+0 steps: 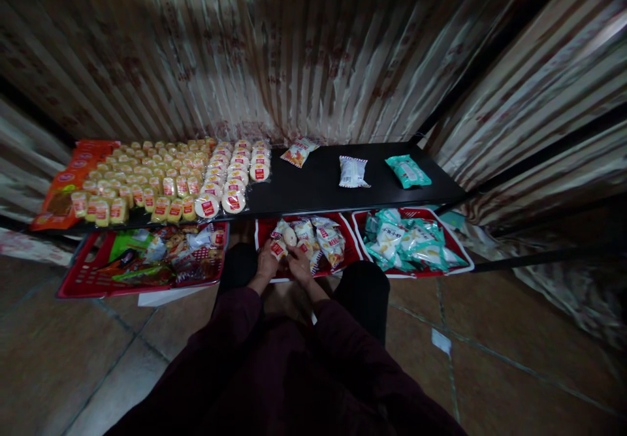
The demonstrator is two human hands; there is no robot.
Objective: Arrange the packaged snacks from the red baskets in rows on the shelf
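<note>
Over the middle red basket [347, 232], my left hand [266, 265] is closed on a wrapped round cake [279, 249] with a red and white label. My right hand [298, 265] is close beside it, its fingers curled round another pale round cake [290, 237] in clear wrap. Under and beyond both hands, the basket holds white and red snack bags [330, 240]. Similar wrapped round cakes [233, 201] stand in rows on the black shelf [298, 194] above. My fingertips are partly hidden among the packets.
Small yellow wrapped cakes [147, 175] and an orange bag [68, 185] fill the shelf's left side. A red-white bag [299, 152], a white bag [353, 171] and a teal bag [408, 171] lie rightward. Red baskets with mixed snacks [166, 253] and teal bags [409, 240] flank my knees.
</note>
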